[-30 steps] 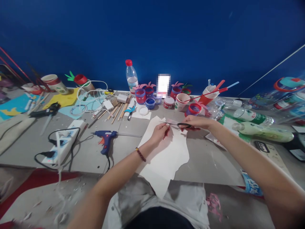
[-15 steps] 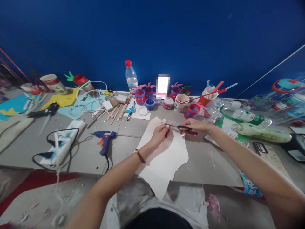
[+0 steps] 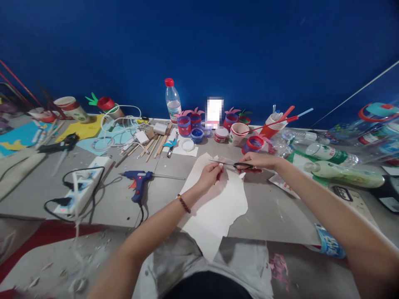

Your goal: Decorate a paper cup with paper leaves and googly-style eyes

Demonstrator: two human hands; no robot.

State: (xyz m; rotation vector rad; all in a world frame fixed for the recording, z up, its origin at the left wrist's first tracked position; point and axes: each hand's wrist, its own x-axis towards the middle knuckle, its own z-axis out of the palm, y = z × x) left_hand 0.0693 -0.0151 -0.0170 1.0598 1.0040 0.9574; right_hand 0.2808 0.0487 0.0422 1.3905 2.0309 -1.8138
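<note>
My left hand [image 3: 211,174] is closed, pinching a small white piece of paper [image 3: 221,165] between thumb and fingertips. My right hand [image 3: 256,162] grips the black handles of a pair of scissors [image 3: 232,164], whose blades point left, just above the pinched piece. Whether the blades touch the paper I cannot tell. Beneath both hands lies a large white sheet of paper [image 3: 215,211] with an uneven edge, its lower tip hanging over the table's front edge. A small white scrap [image 3: 242,175] is by the right hand.
To the left lie a blue glue gun [image 3: 139,182] and a white power strip [image 3: 82,189] with cables. Behind the sheet stand decorated cups [image 3: 183,126], an open blue paint jar [image 3: 197,135], and paper cups [image 3: 238,133]. Plastic bottles [image 3: 332,153] lie at the right.
The right hand and scissors have shifted slightly to the right relative to the left hand, which stays almost still. The whole view has moved very slightly.
</note>
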